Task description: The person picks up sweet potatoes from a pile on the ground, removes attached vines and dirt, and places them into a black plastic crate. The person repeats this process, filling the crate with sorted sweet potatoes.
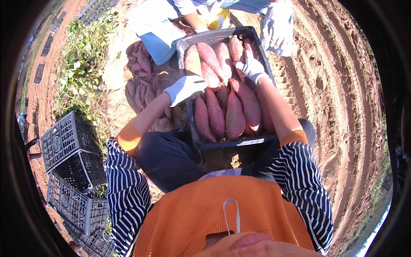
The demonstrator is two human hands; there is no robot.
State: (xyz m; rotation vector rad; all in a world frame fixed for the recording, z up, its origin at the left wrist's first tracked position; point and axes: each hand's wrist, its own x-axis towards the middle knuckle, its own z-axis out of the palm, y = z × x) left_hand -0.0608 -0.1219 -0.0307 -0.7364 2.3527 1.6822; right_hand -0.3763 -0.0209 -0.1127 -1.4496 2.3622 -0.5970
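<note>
A black plastic crate (189,123) stands before my knees, holding several reddish-pink sweet potatoes (235,117) laid in two rows. My left hand (186,89), in a white glove, reaches over the crate's left side. Its fingers lie at the lower end of a pale, sunlit sweet potato (192,59); whether they grip it is hidden. On the far right of the crate, my gloved right hand (253,68) has its fingers over a long sweet potato (236,48), the thumb along its right side.
Loose sweet potatoes (143,93) lie on the soil left of the crate. Opposite me sits another person, one gloved hand (276,30) by the crate's far right corner. Black crates (69,138) and cut vines (82,70) are at left; furrowed soil (334,96) stretches along the right.
</note>
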